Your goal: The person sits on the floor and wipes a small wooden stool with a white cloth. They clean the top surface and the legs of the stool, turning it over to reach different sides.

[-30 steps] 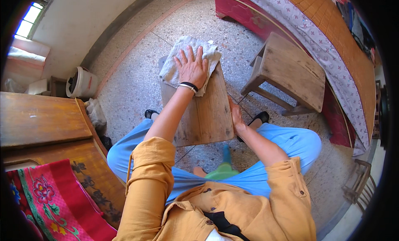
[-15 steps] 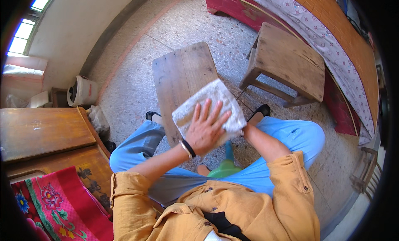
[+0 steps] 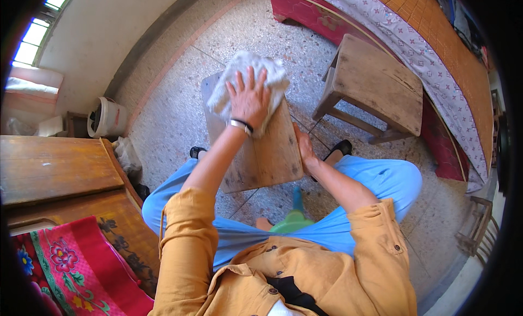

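Observation:
A wooden stool [image 3: 267, 163] with a flat, worn plank top is in front of me between my knees; its legs are hidden. Spread flat on a crumpled whitish cloth [image 3: 220, 97], my left hand [image 3: 250, 101] presses it against the far part of the top, its fingers apart. The cloth hangs slightly over the far edge. At the right edge of the same stool, my right hand [image 3: 306, 147] grips the side, with some of its fingers hidden.
A second wooden stool [image 3: 378, 82] stands to the right, beside a bed with a red base [image 3: 310, 19]. On the left are a wooden cabinet [image 3: 60, 169] with a red floral cloth [image 3: 95, 256] and a white bucket [image 3: 111, 120]. Something green [image 3: 291, 222] lies between my legs.
My left hand and the cloth have moved away from me to the stool's far end, uncovering its near part. My right hand now shows at the stool's side.

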The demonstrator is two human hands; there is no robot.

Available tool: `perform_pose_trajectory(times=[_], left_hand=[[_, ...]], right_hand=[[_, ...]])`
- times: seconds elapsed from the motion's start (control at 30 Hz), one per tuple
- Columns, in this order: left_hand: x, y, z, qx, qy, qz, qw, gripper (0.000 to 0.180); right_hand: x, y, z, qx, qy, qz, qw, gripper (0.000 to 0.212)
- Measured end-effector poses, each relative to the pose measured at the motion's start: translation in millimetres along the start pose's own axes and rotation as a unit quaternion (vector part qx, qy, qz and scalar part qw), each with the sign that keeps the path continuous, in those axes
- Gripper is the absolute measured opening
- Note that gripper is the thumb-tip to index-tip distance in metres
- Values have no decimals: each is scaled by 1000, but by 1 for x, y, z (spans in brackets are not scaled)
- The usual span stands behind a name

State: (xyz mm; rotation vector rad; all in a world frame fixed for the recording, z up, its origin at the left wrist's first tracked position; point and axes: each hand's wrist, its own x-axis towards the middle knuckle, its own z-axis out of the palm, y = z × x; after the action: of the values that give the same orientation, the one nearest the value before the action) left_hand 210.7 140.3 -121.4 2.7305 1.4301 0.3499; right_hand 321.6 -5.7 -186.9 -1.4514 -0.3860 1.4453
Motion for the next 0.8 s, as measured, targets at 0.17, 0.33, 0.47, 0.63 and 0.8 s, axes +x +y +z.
perform_pose_trajectory(times=[0.17, 0.33, 0.47, 0.63, 0.8], left_hand=[[-123, 38, -42, -66, -69, 116, 989, 56], [-158, 39, -56, -86, -123, 127, 980, 55], [-109, 23, -42, -64, -60, 106, 990, 53], [-5, -18, -7, -32, 26, -13, 999, 51], [12, -12, 3, 5, 41, -95, 995, 51]], right_hand=[[36, 51, -7, 277, -102, 42, 955, 54], [4, 12, 0, 208, -123, 13, 970, 53], [-9, 10, 3, 106, -59, -59, 991, 41], [0, 1, 7, 38, -13, -2, 999, 56], [-1, 2, 2, 61, -37, -18, 997, 54]])
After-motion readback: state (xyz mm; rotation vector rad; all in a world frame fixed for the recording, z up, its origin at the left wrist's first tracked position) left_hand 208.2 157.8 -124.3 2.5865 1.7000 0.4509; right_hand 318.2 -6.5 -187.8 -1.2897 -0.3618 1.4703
